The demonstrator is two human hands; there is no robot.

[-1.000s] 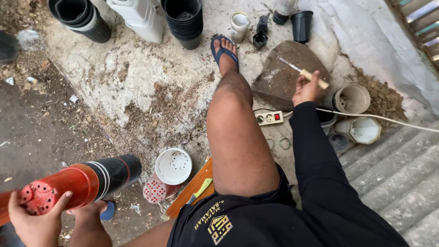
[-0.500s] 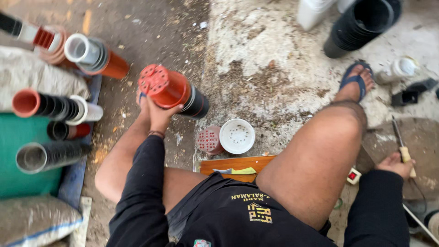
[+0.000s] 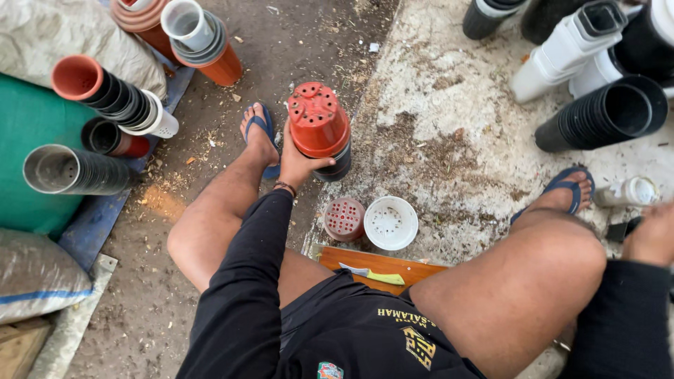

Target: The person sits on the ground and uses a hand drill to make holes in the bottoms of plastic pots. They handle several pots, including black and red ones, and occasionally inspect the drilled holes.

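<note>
My left hand [image 3: 296, 163] grips a stack of nested plastic pots [image 3: 319, 128], orange-red at the top with a perforated base facing me and black ones at the lower end. It hangs over the ground between my legs. My right hand [image 3: 651, 233] shows only at the right edge, behind my right knee; what it holds is hidden. Two small pots lie on the ground in front of me: a reddish one [image 3: 344, 219] upside down and a white one [image 3: 390, 222] with its mouth up.
Stacks of orange, black and white pots [image 3: 116, 98] lie on a green sack [image 3: 28, 140] at left. Black pot stacks [image 3: 604, 116] and white square pots [image 3: 562, 52] lie at upper right. A wooden board [image 3: 382, 263] with a small blade lies by my thighs.
My view has swung left. My left hand has carried the pot stack from my far left to between my legs and tipped it upright. My right hand with the thin tool has left view.
</note>
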